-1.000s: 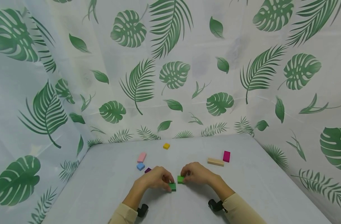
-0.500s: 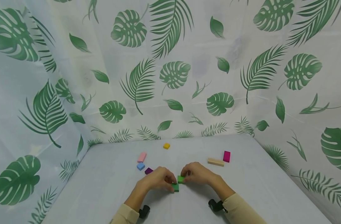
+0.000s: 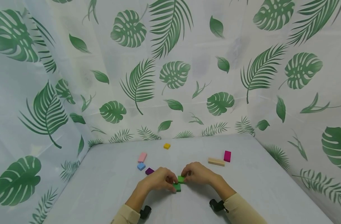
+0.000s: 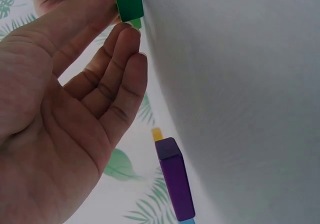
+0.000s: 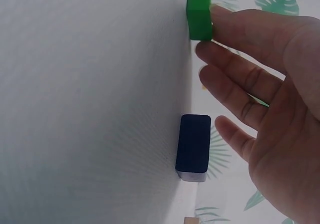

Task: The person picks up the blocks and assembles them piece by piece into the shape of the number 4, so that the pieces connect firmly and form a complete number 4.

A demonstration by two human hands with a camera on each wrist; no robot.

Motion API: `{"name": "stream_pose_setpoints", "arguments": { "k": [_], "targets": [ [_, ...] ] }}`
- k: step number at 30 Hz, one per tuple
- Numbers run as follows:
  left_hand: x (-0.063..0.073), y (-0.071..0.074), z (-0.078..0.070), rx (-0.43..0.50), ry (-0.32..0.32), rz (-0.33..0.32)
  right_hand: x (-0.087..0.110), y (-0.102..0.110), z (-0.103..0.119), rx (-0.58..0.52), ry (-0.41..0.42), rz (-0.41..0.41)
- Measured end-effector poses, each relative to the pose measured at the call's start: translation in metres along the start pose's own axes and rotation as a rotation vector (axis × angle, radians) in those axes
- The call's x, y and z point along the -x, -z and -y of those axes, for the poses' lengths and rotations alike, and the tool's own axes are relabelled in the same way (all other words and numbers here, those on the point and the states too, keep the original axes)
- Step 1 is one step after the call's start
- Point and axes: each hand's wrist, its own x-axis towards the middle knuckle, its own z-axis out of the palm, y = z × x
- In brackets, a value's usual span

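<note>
In the head view, my left hand [image 3: 159, 179] pinches a dark green block [image 3: 177, 187] between thumb and fingers on the white tabletop. My right hand [image 3: 199, 175] grips a lighter green block [image 3: 181, 179] just beyond it. The two green blocks lie corner to corner; whether they touch I cannot tell. Close up, the left wrist view has the dark green block [image 4: 129, 2] at the top by the fingertips. In the right wrist view the lighter green block [image 5: 200, 11] stands at the thumb and fingers. A purple block [image 3: 149, 171] lies left of my left hand.
Blue [image 3: 141, 166] and pink [image 3: 142, 157] blocks sit at the left, a yellow block [image 3: 167, 146] at the back. A plain wooden block [image 3: 216, 161] and a magenta block [image 3: 227, 156] lie right. A navy block [image 5: 194, 144] shows beside the right hand. Leaf-print curtain [image 3: 198, 77] surrounds the table.
My left hand has slid the dark green block rightward until it lies close to the lighter green one. The right hand has stayed nearly still.
</note>
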Motion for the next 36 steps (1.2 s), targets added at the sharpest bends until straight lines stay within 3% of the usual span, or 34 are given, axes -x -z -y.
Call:
{"name": "stream_pose_setpoints", "arguments": {
  "k": [36],
  "targets": [
    [-0.0046,-0.0052,-0.007,-0.025,-0.025,-0.012,0.0014,0.0,-0.0028,-0.012,0.026,0.003]
  ]
}}
